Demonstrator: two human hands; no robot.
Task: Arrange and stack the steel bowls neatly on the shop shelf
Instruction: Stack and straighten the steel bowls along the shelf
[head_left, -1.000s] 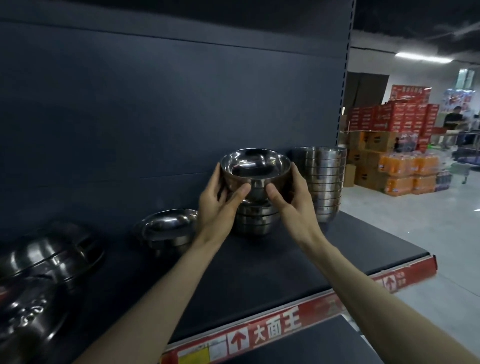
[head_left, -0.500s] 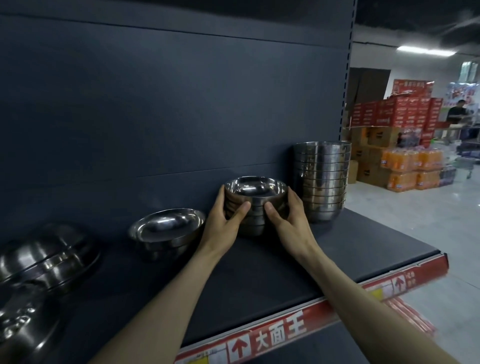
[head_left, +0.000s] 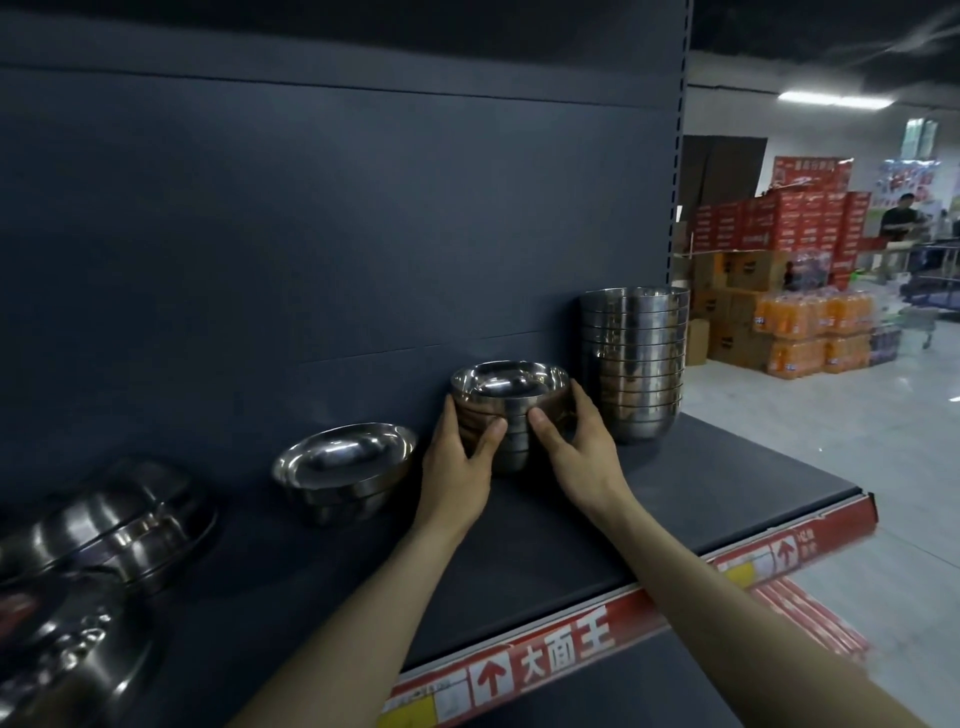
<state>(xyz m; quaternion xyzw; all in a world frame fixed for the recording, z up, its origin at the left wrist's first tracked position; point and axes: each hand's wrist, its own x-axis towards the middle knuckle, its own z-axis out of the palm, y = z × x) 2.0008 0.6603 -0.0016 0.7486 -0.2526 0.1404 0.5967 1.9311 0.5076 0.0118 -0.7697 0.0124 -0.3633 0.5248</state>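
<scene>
Head view: cupping a short stack of bowls (head_left: 511, 415) from both sides, left hand (head_left: 457, 460) wrapping the left flank with thumb across the front, right hand (head_left: 582, 452) gripping the right flank likewise. Standing on the dark shelf (head_left: 701, 499) close to the back panel (head_left: 363, 234), just beside a tall stack (head_left: 634, 364) on the right, seemingly not touching it. Lying further left, a low nest of bowls (head_left: 345, 467) and, at the far left edge, a tilted heap (head_left: 104, 525). Apparently squaring up the short stack: best pressing evenly inward, checking rims for level, centred seating, then easing both grips off slowly, avoiding tipping the top bowl (head_left: 511, 376) or nudging the tall stack.
</scene>
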